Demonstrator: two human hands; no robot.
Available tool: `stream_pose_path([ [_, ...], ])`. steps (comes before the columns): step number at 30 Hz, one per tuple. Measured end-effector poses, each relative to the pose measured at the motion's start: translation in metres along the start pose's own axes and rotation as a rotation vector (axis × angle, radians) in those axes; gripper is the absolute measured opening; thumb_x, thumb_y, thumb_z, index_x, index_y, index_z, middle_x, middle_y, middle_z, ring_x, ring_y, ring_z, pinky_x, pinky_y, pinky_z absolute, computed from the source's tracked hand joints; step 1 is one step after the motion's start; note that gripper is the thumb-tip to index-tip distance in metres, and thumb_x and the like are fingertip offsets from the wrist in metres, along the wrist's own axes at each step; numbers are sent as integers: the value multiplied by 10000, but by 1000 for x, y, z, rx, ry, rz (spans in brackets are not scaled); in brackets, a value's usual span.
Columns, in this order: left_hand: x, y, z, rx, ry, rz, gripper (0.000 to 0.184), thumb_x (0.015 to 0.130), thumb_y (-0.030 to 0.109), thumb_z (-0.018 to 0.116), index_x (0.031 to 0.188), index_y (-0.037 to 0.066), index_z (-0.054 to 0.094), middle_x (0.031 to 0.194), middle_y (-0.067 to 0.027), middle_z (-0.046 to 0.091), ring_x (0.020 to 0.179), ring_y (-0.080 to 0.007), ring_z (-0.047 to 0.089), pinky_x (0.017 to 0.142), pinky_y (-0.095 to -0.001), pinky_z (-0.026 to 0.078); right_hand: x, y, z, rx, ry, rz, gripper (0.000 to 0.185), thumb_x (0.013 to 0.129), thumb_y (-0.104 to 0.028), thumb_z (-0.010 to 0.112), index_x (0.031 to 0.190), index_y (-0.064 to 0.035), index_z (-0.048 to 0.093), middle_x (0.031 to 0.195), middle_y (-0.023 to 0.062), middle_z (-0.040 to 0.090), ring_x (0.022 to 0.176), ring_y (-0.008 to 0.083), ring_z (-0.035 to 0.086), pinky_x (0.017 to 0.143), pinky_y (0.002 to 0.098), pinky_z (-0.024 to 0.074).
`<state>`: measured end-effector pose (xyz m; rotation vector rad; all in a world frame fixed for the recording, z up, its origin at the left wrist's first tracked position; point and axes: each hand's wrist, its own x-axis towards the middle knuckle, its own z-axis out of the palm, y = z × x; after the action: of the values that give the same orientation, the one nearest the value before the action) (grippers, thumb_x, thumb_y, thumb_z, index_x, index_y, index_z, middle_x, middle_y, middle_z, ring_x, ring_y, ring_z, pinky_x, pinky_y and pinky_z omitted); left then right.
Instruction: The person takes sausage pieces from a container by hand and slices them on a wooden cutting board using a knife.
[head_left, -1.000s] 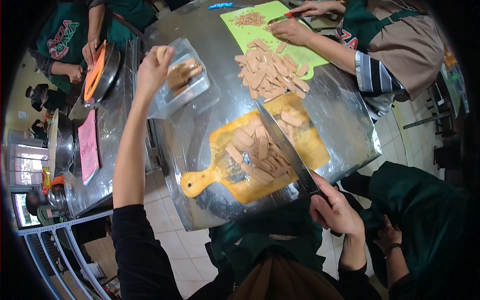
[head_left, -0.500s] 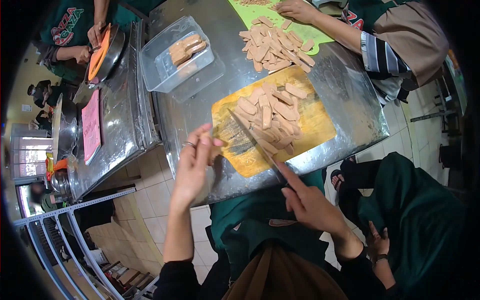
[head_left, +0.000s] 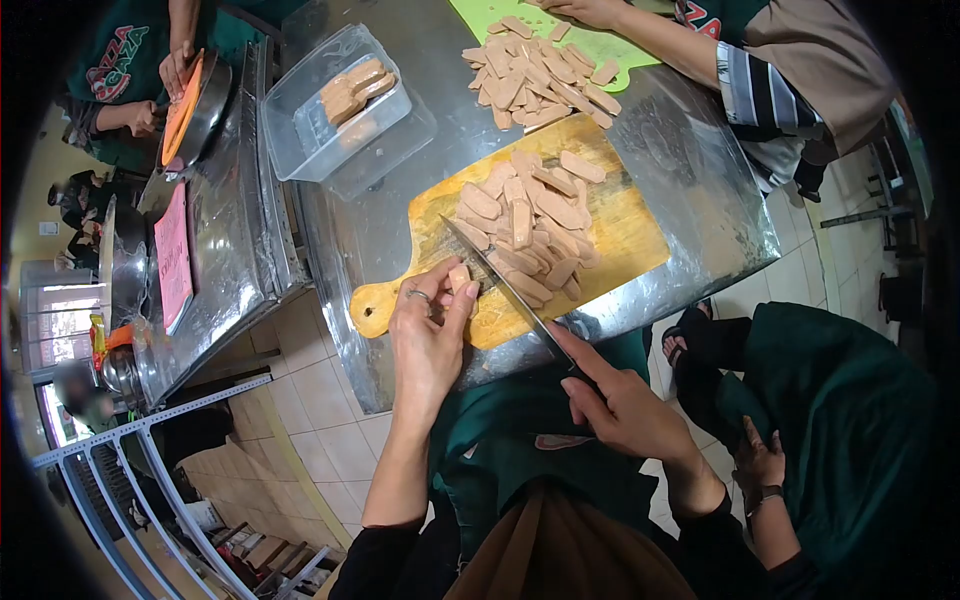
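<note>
Your left hand (head_left: 428, 330) had come from the far-left container (head_left: 295, 125) to the near left of the cutting board (head_left: 625, 230), pinching a sausage (head_left: 460, 279), while your right hand (head_left: 630, 408) still gripped the knife (head_left: 521, 304) beside it.

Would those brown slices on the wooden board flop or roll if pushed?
The oblong, pinkish-brown slices would probably bend slightly, being thin. Each is likely light, much smaller than the left hand. Rolling seems unlikely: their faces look flat.

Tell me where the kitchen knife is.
Head view, centre: the kitchen knife is in the right hand, its blade slanting across the wooden cutting board between the left hand and the sausage slices.
</note>
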<state>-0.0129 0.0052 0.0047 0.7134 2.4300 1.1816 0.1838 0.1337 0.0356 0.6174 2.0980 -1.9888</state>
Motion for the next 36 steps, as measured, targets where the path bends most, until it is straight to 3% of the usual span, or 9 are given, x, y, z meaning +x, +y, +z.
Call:
stream_pose_path([
  [3, 2, -4, -2, 12, 20, 26, 350, 913, 118, 710, 1220, -33, 633, 914, -44, 588, 799, -109, 596, 725, -249, 520, 3, -3, 0, -13, -59, 48, 631, 1013, -153, 494, 1561, -149, 181, 835, 207, 672, 671, 368, 666, 685, 413, 517],
  [8, 4, -6, -4, -82, -11, -40, 348, 914, 110, 712, 1207, -52, 616, 926, -54, 594, 780, -108, 608, 690, -232, 535, 7, 3, 6, -1, -50, -23, 634, 1006, -156, 496, 1556, -149, 181, 1229, 299, 589, 819, 461, 657, 764, 477, 523],
  [10, 5, 2, -6, -100, -2, -77, 327, 909, 108, 719, 1168, -60, 610, 924, -53, 597, 761, -104, 610, 690, -233, 533, 7, 5, 7, 11, -40, -31, 636, 1004, -145, 499, 1560, -159, 191, 1079, 243, 578, 769, 386, 643, 742, 436, 519],
  [11, 5, 6, -7, -109, 3, -96, 318, 906, 107, 722, 1148, -64, 607, 923, -53, 599, 751, -102, 611, 689, -233, 532, 7, 5, 7, 16, -28, -38, 639, 1002, -134, 503, 1564, -168, 201, 875, 179, 596, 692, 302, 633, 707, 386, 515],
  [13, 6, 8, -7, -182, 12, -146, 299, 887, 86, 737, 1117, -57, 609, 894, -59, 608, 755, -112, 628, 695, -243, 522, 8, 6, 7, 17, -19, -35, 643, 999, -123, 510, 1568, -177, 213, 670, 120, 614, 612, 222, 624, 670, 339, 512],
  [15, 7, 9, -6, -211, 11, -171, 282, 877, 76, 746, 1087, -56, 613, 883, -65, 614, 758, -117, 640, 694, -246, 517, 8, 4, 5, 11, -29, -14, 645, 997, -124, 515, 1567, -177, 216, 668, 128, 614, 605, 229, 625, 668, 344, 515],
  [18, 6, 8, -5, -196, 0, -178, 268, 877, 81, 749, 1061, -64, 618, 900, -72, 623, 766, -117, 648, 682, -242, 515, 9, 0, -1, 15, -75, 26, 636, 1007, -183, 521, 1552, -146, 196, 1219, 296, 604, 825, 474, 657, 776, 500, 521],
  [36, 5, 14, -6, -231, -36, -239, 245, 948, 109, 667, 1106, -72, 620, 942, -81, 653, 772, -106, 640, 686, -230, 529, 15, 3, -4, 14, -48, -9, 646, 997, -171, 544, 1551, -142, 213, 1167, 282, 634, 738, 445, 668, 688, 462, 539],
])
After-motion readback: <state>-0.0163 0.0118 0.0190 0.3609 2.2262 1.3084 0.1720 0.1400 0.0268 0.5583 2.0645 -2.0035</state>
